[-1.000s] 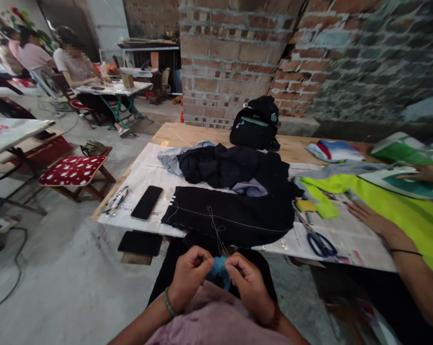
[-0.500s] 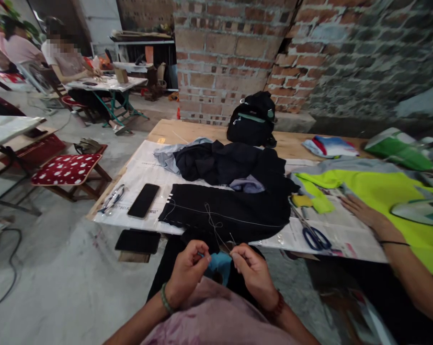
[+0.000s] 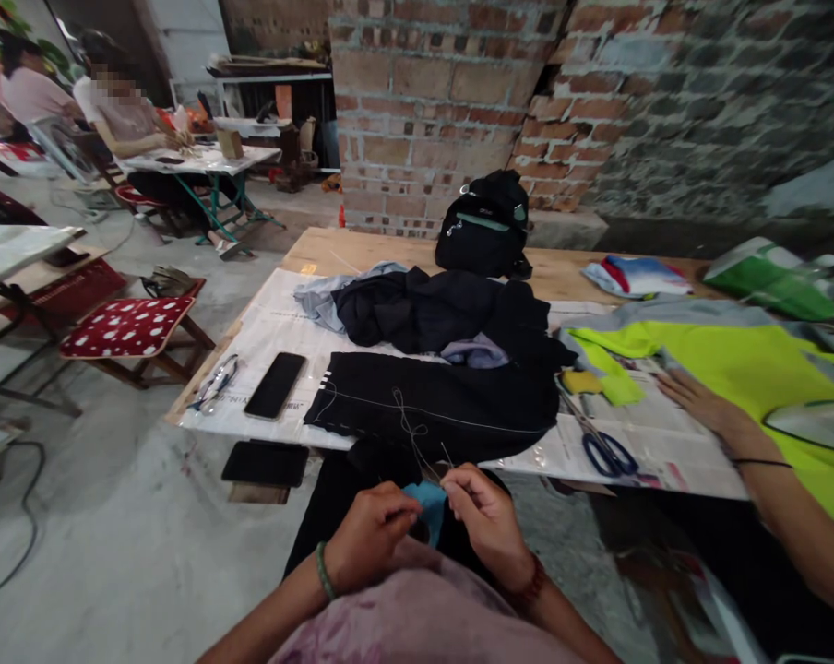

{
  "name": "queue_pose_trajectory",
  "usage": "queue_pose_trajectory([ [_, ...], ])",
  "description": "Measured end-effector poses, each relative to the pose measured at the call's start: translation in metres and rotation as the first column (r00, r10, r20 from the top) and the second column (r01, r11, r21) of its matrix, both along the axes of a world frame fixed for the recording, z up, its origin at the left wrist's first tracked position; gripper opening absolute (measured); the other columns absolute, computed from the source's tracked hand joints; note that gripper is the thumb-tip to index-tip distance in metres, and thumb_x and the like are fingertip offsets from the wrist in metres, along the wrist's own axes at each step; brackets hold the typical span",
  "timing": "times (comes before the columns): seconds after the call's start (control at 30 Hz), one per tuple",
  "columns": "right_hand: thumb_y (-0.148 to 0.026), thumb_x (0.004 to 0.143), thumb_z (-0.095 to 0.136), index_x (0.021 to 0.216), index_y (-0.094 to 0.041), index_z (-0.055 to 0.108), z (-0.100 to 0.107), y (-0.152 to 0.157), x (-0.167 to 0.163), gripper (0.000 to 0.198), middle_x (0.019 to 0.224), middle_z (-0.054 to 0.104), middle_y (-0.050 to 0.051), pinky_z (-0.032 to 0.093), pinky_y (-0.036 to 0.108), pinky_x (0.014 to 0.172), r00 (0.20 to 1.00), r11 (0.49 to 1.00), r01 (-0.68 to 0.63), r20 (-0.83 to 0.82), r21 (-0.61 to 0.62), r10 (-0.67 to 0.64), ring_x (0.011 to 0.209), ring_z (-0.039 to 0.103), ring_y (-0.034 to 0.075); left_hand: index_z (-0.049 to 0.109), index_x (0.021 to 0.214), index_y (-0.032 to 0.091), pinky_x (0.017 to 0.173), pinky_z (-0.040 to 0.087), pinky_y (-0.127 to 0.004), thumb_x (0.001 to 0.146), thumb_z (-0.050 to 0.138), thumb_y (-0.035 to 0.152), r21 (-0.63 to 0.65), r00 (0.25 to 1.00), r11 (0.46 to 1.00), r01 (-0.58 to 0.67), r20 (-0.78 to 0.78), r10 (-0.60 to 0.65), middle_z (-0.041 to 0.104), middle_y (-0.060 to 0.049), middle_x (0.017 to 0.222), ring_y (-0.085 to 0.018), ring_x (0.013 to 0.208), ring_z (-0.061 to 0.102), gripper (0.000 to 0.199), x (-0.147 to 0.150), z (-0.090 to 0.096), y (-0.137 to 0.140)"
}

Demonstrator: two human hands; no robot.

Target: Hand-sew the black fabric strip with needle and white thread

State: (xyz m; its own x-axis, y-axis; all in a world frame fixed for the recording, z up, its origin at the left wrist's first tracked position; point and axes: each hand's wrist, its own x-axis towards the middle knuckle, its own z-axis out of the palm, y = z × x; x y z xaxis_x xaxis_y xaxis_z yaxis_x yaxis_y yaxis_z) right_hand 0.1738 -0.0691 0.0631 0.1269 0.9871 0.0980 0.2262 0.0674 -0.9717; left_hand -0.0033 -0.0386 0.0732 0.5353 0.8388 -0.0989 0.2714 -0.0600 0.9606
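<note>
My right hand [image 3: 484, 524] pinches a sewing needle [image 3: 446, 453], its thin tip sticking up above the fingers. Close by on the left, my left hand [image 3: 372, 539] is closed, thumb against fingers; whatever it holds is too small to make out. Both are just off the table's near edge, over my lap. Pale thread [image 3: 412, 429] lies in loops on a black trouser leg [image 3: 445, 397] and runs down towards my right hand. The leg lies flat, with a light stitched line along it and white stripes at its left end. Light blue cloth [image 3: 429, 503] shows between my hands.
Beyond the leg lies a dark garment heap [image 3: 423, 309]. Scissors [image 3: 603, 452] are on the right, a phone [image 3: 275, 385] and glasses [image 3: 216, 383] on the left, a backpack [image 3: 484, 226] behind. A co-worker's hand [image 3: 697, 401] rests on a yellow garment [image 3: 728, 360] beside an iron [image 3: 815, 424].
My left hand has moved slightly right and turned its back more upward, nearer my right hand. My right hand keeps the needle almost in place. The co-worker's iron has shifted slightly right.
</note>
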Motion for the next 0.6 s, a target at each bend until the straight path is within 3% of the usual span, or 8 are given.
queue_pose_trajectory([
  [0.07, -0.033, 0.083, 0.05, 0.072, -0.016, 0.058, -0.003, 0.001, 0.001, 0.022, 0.069, 0.049, 0.001, 0.039, 0.02, 0.057, 1.0, 1.0, 0.006, 0.003, -0.01, -0.006, 0.063, 0.047, 0.009, 0.071, 0.075, 0.016, 0.04, 0.034, -0.017, 0.073, 0.06, 0.03, -0.209, 0.998, 0.977, 0.032, 0.055, -0.021, 0.058, -0.003, 0.075, -0.005, 0.046, 0.045, 0.018, 0.0, 0.002, 0.0],
  [0.13, -0.033, 0.083, 0.05, 0.072, -0.016, 0.058, -0.004, 0.002, 0.001, 0.022, 0.069, 0.05, 0.001, 0.039, 0.02, 0.056, 1.0, 1.0, 0.013, 0.005, -0.019, -0.013, 0.063, 0.047, 0.009, 0.069, 0.073, 0.013, 0.036, 0.029, -0.017, 0.069, 0.065, 0.034, -0.393, 0.993, 0.918, 0.057, 0.117, -0.012, 0.055, -0.001, 0.064, -0.003, 0.039, 0.04, 0.022, -0.001, 0.004, 0.0],
  [0.23, -0.033, 0.083, 0.05, 0.07, -0.016, 0.058, -0.004, 0.002, 0.0, 0.023, 0.069, 0.05, 0.002, 0.039, 0.019, 0.055, 1.0, 0.999, 0.017, 0.001, -0.029, -0.017, 0.062, 0.046, 0.009, 0.067, 0.073, 0.011, 0.035, 0.022, -0.017, 0.065, 0.068, 0.035, -0.558, 0.977, 0.828, 0.064, 0.205, 0.063, 0.044, 0.005, 0.042, -0.004, 0.034, 0.035, 0.026, -0.003, 0.004, 0.001],
  [0.4, -0.035, 0.083, 0.05, 0.069, -0.016, 0.057, -0.003, -0.002, -0.008, 0.024, 0.068, 0.05, 0.002, 0.04, 0.02, 0.055, 1.0, 0.999, -0.019, 0.006, -0.041, 0.019, 0.062, 0.047, 0.01, 0.057, 0.069, 0.012, 0.034, 0.014, -0.017, 0.058, 0.074, 0.034, -0.721, 0.886, 0.687, 0.089, 0.373, 0.276, 0.039, 0.008, 0.037, -0.002, 0.031, 0.028, 0.03, -0.003, 0.003, 0.004],
  [0.6, -0.028, 0.085, 0.047, 0.069, -0.017, 0.056, -0.003, -0.007, -0.018, 0.022, 0.069, 0.052, 0.001, 0.039, 0.021, 0.061, 0.988, 0.993, -0.113, 0.109, 0.022, 0.11, 0.065, 0.049, 0.01, 0.047, 0.07, 0.016, 0.035, 0.013, -0.014, 0.059, 0.074, 0.032, -0.808, 0.773, 0.578, 0.111, 0.436, 0.461, 0.033, 0.01, 0.044, -0.001, 0.036, 0.023, 0.033, 0.002, 0.007, 0.007],
])
